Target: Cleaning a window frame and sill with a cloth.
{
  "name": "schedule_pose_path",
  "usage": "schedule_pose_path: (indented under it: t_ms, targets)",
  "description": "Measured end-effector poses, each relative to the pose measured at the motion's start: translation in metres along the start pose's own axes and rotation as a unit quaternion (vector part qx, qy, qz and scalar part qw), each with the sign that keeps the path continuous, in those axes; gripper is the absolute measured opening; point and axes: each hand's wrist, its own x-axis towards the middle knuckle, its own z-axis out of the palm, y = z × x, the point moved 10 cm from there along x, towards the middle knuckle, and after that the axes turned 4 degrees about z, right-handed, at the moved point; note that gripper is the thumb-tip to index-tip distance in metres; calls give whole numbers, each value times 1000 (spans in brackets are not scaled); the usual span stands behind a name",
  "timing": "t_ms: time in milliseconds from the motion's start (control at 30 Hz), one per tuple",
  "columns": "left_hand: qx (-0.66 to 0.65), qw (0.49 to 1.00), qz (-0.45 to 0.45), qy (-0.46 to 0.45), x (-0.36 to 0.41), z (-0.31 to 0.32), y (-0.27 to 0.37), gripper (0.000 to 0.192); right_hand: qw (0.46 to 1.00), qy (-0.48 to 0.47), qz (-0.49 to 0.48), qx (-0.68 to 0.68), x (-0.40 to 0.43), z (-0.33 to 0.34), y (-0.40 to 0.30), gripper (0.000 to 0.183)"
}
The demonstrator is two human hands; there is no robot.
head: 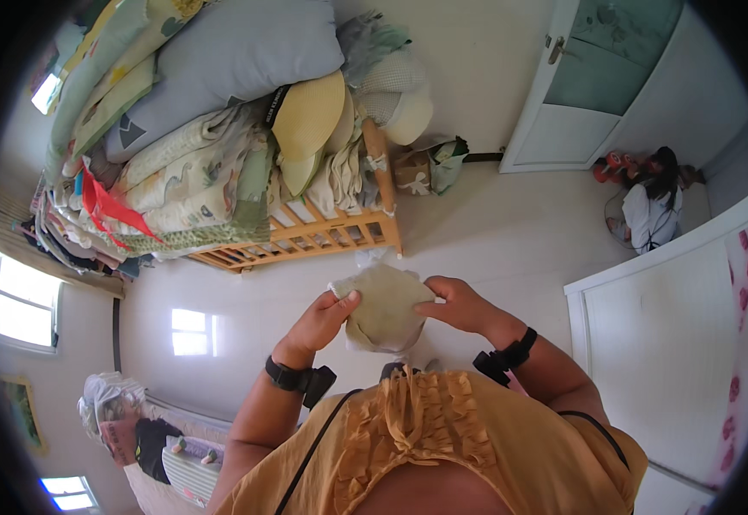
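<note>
A pale beige cloth item, perhaps a soft hat, is held up in front of my chest between both hands. My left hand grips its left edge, the thumb lying on top. On the other side my right hand pinches the right edge between thumb and fingers. The underside of the cloth and some of my fingertips are hidden. Both wrists wear black straps with a small black block.
A wooden crib stands ahead, heaped with folded quilts, a grey pillow and a straw sun visor. A person crouches at the right near a door. A white cabinet is at right; clothes lie on furniture at lower left.
</note>
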Motion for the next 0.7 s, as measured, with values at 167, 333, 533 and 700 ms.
schedule_pose_path:
  t_ms: [167, 333, 533, 700]
  targets:
    - [80, 997, 9, 3, 60, -38, -21, 40, 997, 7, 41, 64, 27, -28, -19, 41]
    - [173, 981, 24, -87, 128, -27, -35, 43, 996, 24, -52, 70, 60, -59, -79, 50]
    - [-15, 984, 38, -175, 181, 26, 14, 40, 977, -175, -114, -41, 99, -10, -149, 53]
    - [-429, 883, 21, -189, 211, 19, 31, 41, 947, -273, -133, -104, 73, -36, -149, 63]
